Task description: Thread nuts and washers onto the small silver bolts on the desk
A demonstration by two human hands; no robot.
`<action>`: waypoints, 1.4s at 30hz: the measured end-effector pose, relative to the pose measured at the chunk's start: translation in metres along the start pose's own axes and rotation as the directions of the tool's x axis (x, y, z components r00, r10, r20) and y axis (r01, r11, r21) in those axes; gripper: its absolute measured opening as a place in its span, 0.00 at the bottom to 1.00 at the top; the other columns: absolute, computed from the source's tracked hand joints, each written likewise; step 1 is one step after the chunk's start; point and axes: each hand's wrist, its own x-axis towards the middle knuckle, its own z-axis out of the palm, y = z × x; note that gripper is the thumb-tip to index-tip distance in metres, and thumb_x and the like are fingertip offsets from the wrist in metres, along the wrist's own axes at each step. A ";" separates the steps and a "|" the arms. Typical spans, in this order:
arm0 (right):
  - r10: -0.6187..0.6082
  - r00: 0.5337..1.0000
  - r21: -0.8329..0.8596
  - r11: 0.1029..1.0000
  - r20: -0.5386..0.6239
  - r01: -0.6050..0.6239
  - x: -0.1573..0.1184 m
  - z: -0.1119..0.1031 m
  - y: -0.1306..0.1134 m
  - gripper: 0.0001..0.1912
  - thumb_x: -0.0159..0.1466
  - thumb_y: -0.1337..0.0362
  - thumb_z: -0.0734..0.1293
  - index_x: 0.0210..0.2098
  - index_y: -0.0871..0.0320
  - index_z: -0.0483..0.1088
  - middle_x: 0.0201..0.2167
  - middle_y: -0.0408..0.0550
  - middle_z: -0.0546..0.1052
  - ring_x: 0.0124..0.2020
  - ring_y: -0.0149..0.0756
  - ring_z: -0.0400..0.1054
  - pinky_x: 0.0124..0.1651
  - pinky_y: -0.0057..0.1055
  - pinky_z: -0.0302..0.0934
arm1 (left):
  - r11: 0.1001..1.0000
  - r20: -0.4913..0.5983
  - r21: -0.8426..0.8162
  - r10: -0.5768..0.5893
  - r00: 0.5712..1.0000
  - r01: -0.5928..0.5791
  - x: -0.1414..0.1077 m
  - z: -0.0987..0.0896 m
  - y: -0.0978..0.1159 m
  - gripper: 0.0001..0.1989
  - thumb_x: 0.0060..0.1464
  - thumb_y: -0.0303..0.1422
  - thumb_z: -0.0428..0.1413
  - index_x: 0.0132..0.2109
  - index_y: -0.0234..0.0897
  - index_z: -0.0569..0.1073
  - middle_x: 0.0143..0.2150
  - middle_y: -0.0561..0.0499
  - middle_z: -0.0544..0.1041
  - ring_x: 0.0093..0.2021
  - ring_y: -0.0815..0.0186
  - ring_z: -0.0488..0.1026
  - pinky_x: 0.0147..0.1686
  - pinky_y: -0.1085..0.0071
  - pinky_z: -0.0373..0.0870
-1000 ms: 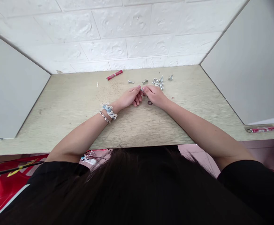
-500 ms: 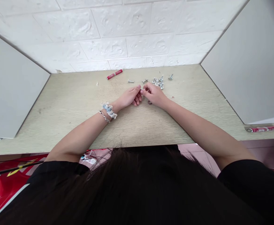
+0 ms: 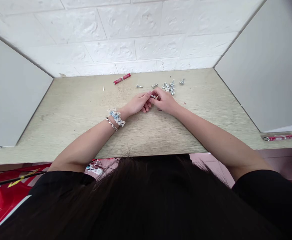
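Note:
A small silver bolt [image 3: 153,96] is held between my two hands over the table. My left hand [image 3: 140,102] pinches one end of it between thumb and forefinger, its other fingers curled below. My right hand [image 3: 164,100] has thumb and fingers closed around the other end, which they partly cover. Just behind my right hand lies a cluster of silver bolts, nuts and washers [image 3: 167,89]. A single bolt [image 3: 139,86] and another bolt [image 3: 154,85] lie beyond my fingertips. One more bolt with a washer [image 3: 182,81] is farther right.
A red tube [image 3: 122,78] lies near the white brick wall [image 3: 121,50]. Grey panels stand at the left [image 3: 13,90] and right [image 3: 263,73]. A second red tube [image 3: 282,137] rests by the table's right front edge. A white scrap [image 3: 103,88] is at the left.
My right fingers have shifted slightly on the bolt, and more of it shows between my hands. The small round piece seen under my right hand is now mostly hidden.

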 end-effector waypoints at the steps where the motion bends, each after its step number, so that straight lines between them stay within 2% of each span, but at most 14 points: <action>1: -0.002 1.000 -0.004 1.000 0.001 0.002 0.000 0.000 -0.001 0.10 0.64 0.58 0.67 0.38 0.54 0.62 0.34 0.44 0.76 0.27 0.33 0.67 0.37 0.35 0.63 | 1.000 0.002 0.010 0.008 1.000 -0.008 0.000 0.000 0.000 0.22 0.77 0.39 0.43 0.36 0.34 0.69 0.26 0.55 0.71 0.21 0.77 0.69 0.21 0.81 0.64; 8: -0.066 0.998 -0.053 0.996 -0.007 0.066 -0.002 0.000 -0.003 0.05 0.64 0.60 0.63 0.37 0.55 0.64 0.34 0.47 0.79 0.33 0.36 0.69 0.43 0.37 0.62 | 0.995 0.018 0.086 0.045 0.999 -0.046 -0.002 0.002 0.003 0.19 0.76 0.36 0.46 0.36 0.34 0.69 0.27 0.55 0.70 0.21 0.77 0.68 0.22 0.81 0.64; 19: -0.063 0.998 -0.084 0.994 0.031 0.065 0.001 -0.001 0.000 0.08 0.65 0.65 0.61 0.42 0.59 0.68 0.38 0.52 0.81 0.38 0.40 0.72 0.48 0.38 0.64 | 0.991 0.017 0.122 0.046 0.999 -0.047 -0.001 0.004 0.003 0.17 0.75 0.28 0.46 0.33 0.35 0.65 0.27 0.56 0.69 0.21 0.78 0.68 0.21 0.80 0.65; 24: -0.065 0.997 -0.130 0.989 0.034 0.069 0.003 -0.001 0.004 0.10 0.65 0.67 0.61 0.44 0.60 0.71 0.38 0.50 0.81 0.31 0.36 0.69 0.42 0.35 0.65 | 0.990 0.018 0.125 0.057 0.998 -0.059 0.001 0.002 0.000 0.15 0.74 0.27 0.48 0.34 0.35 0.65 0.28 0.56 0.70 0.22 0.78 0.68 0.22 0.79 0.66; 28: -0.087 0.996 -0.137 0.987 -0.015 0.084 0.003 0.000 0.007 0.10 0.64 0.68 0.62 0.42 0.59 0.73 0.32 0.46 0.79 0.28 0.34 0.67 0.40 0.34 0.64 | 0.993 0.024 0.105 0.056 0.998 -0.058 0.001 0.001 -0.001 0.15 0.74 0.28 0.48 0.34 0.35 0.66 0.28 0.56 0.70 0.22 0.77 0.69 0.22 0.80 0.66; 34: -0.187 0.962 -0.098 0.981 -0.201 0.170 0.004 0.003 0.007 0.04 0.64 0.66 0.65 0.35 0.57 0.73 0.31 0.45 0.77 0.34 0.35 0.67 0.43 0.34 0.63 | 0.998 0.018 0.021 0.063 0.998 -0.064 0.000 0.001 -0.002 0.18 0.77 0.36 0.43 0.37 0.35 0.67 0.27 0.55 0.71 0.21 0.76 0.69 0.20 0.80 0.64; 37: -0.143 0.957 -0.028 0.990 -0.253 0.140 0.005 0.003 0.007 0.04 0.64 0.65 0.67 0.31 0.57 0.71 0.30 0.44 0.75 0.32 0.33 0.65 0.41 0.33 0.61 | 0.997 0.007 -0.001 0.072 0.997 -0.072 0.000 0.001 -0.003 0.15 0.77 0.36 0.45 0.40 0.36 0.68 0.28 0.56 0.71 0.20 0.76 0.69 0.20 0.79 0.64; 42: -0.066 0.961 0.113 0.989 -0.270 0.100 0.007 0.004 0.011 0.07 0.64 0.63 0.69 0.30 0.56 0.69 0.26 0.40 0.72 0.27 0.29 0.60 0.36 0.32 0.59 | 0.997 -0.028 -0.016 0.081 0.996 -0.081 -0.001 0.002 -0.001 0.05 0.75 0.29 0.47 0.48 0.37 0.68 0.29 0.58 0.71 0.20 0.77 0.69 0.18 0.80 0.63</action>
